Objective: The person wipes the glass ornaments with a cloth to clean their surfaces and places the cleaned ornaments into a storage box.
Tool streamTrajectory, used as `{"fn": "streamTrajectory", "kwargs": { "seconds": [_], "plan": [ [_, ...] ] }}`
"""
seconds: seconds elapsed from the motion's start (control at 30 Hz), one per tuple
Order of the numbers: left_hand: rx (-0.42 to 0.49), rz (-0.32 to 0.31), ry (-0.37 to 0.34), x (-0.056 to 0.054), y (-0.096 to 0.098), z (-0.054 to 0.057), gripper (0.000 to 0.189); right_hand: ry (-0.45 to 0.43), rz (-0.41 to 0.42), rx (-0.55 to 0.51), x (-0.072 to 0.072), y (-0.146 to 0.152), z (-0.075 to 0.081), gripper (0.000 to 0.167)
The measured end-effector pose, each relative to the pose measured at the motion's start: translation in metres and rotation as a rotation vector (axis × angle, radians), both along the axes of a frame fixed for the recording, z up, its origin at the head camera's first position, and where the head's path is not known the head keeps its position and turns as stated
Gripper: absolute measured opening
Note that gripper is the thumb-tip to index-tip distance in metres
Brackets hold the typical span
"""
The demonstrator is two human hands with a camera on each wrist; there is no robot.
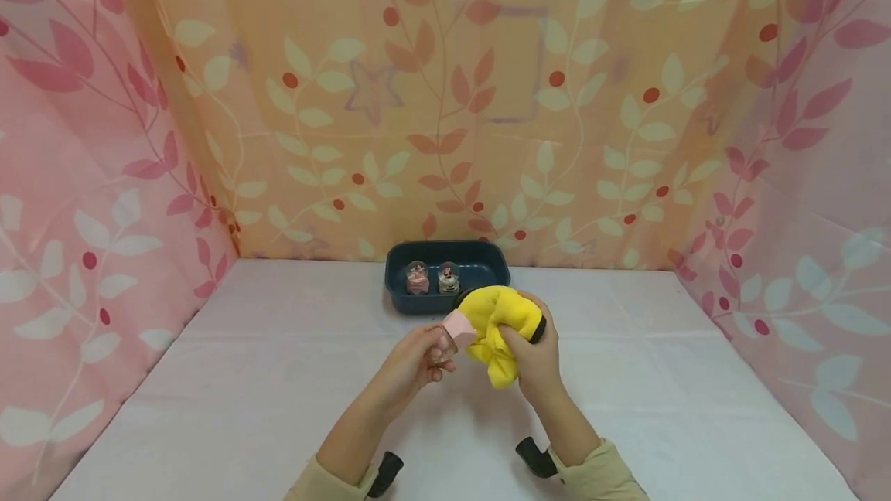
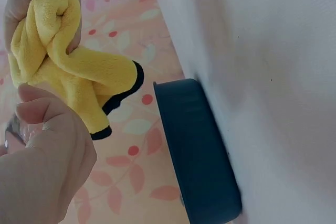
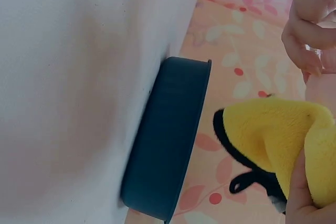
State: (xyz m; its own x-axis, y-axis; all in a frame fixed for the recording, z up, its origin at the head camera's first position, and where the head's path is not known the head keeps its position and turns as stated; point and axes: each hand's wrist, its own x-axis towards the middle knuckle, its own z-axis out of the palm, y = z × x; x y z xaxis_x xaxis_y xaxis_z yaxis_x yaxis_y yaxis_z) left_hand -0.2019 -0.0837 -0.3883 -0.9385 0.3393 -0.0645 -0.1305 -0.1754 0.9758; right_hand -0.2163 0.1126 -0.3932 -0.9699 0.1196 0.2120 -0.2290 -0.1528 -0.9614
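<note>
My left hand (image 1: 407,369) pinches a small snow globe (image 1: 458,329) with a pink base, its clear dome tilted down among the fingers. In my right hand (image 1: 543,358) is a bunched yellow cloth (image 1: 497,319) with black edging, which lies against or very near the pink base. The left wrist view shows the cloth (image 2: 68,66) in folds, while the left hand (image 2: 47,150) covers most of the globe. From the right wrist, a black hanging loop (image 3: 244,182) shows at the edge of the cloth (image 3: 268,129).
Behind the hands, a dark blue tray (image 1: 425,305) stands on the white-covered table (image 1: 278,362). Two small snow globes sit in it, a pink one (image 1: 418,281) and a white-and-black one (image 1: 448,279). Patterned curtains (image 1: 445,114) enclose the back and sides.
</note>
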Motion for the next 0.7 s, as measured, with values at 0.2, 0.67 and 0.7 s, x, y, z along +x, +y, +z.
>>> {"fn": "streamTrajectory", "kwargs": {
  "seconds": [0.2,0.67,0.7],
  "plan": [
    [0.02,-0.008,0.008,0.0,0.0,-0.001,0.029,0.092,0.088,0.012,0.004,-0.001,-0.001,0.069],
    [-0.085,0.008,-0.019,0.003,0.008,0.002,0.056,0.088,0.169,0.269,0.007,-0.013,-0.001,0.076],
    [-0.087,0.007,-0.019,0.003,0.008,0.002,0.058,0.1,0.155,0.275,0.007,-0.013,-0.001,0.075]
  ]
}}
